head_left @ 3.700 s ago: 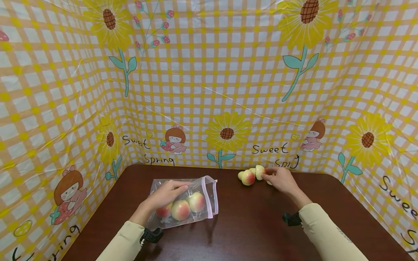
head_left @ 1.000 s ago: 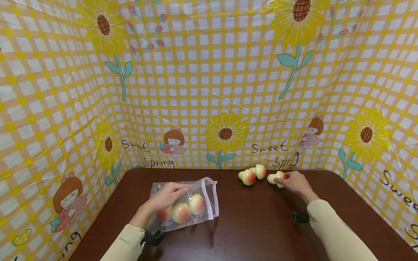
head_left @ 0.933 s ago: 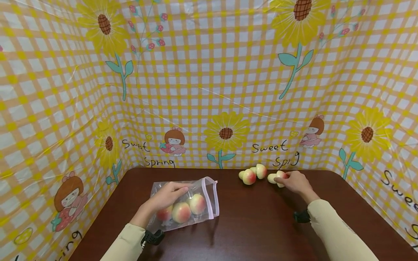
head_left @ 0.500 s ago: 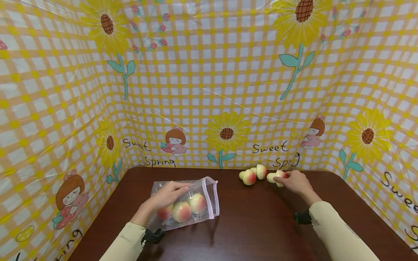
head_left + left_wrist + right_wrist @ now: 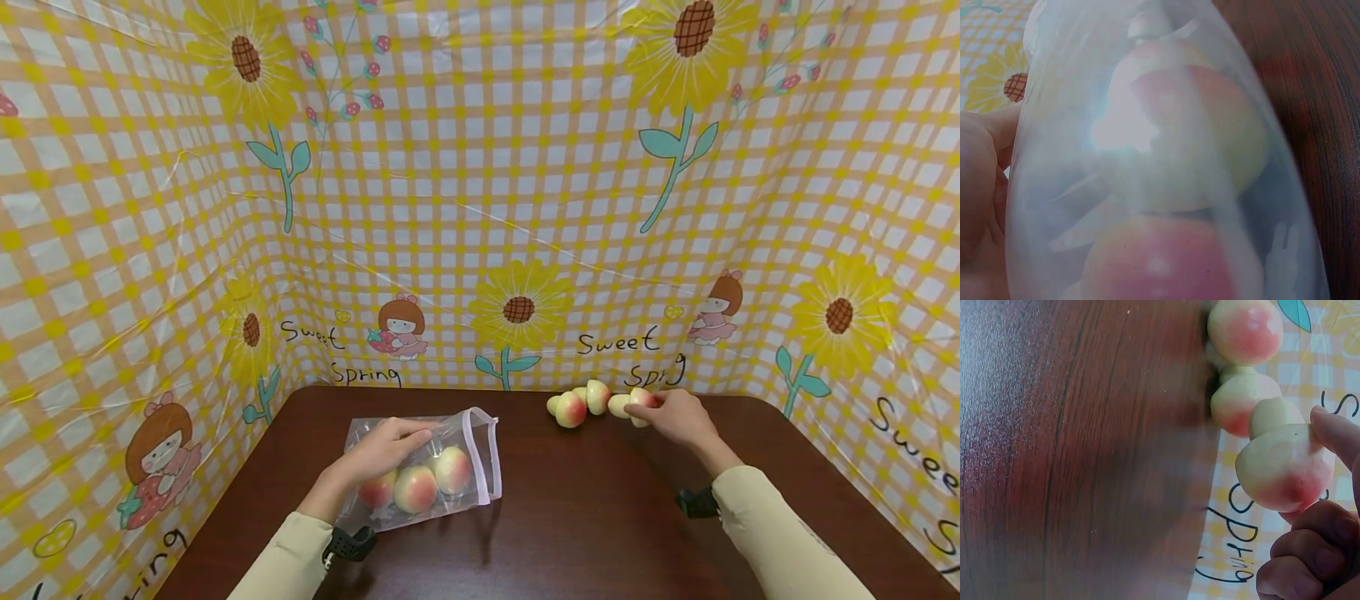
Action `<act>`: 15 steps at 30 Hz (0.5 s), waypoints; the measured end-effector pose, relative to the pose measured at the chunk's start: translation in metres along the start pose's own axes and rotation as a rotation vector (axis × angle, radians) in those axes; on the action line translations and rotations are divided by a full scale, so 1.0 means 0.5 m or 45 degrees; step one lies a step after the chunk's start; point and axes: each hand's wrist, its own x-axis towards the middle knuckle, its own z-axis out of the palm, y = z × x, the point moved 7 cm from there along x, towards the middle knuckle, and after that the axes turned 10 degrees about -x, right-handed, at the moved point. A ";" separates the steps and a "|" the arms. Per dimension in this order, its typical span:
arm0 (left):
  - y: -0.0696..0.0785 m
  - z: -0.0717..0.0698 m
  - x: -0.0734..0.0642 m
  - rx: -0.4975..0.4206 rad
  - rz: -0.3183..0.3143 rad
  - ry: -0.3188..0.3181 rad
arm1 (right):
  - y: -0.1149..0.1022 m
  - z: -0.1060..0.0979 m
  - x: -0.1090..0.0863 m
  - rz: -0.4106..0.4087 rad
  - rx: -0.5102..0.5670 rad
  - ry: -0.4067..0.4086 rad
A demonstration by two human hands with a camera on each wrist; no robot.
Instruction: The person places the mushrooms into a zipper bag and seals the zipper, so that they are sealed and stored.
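Observation:
Over the clear zip bag at the left, my left hand grips its upper side, thumb toward me. Several cream toy mushrooms with red-blushed caps lie in the bag, such as a mushroom near its middle. The bag's pink-edged mouth faces right and gapes. At the back right, my right hand pinches a toy mushroom by its cap between thumb and fingers, stem pointing left. Just left of it lie two more toy mushrooms, a nearer mushroom and a farther mushroom.
The dark brown wooden table runs back to a checked cloth wall printed with sunflowers, close behind the loose mushrooms. The same cloth rises along both sides.
My right hand has gone from beside the two loose mushrooms to the mushroom on their right, and has just raised it slightly. My left hand and the bag have stayed in place.

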 end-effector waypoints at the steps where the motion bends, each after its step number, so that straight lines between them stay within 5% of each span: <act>1: 0.000 0.000 0.000 -0.002 -0.007 0.000 | -0.002 -0.002 -0.001 -0.001 -0.002 0.005; 15: -0.005 0.003 -0.001 -0.011 0.023 0.007 | -0.066 -0.023 -0.027 -0.062 0.007 0.059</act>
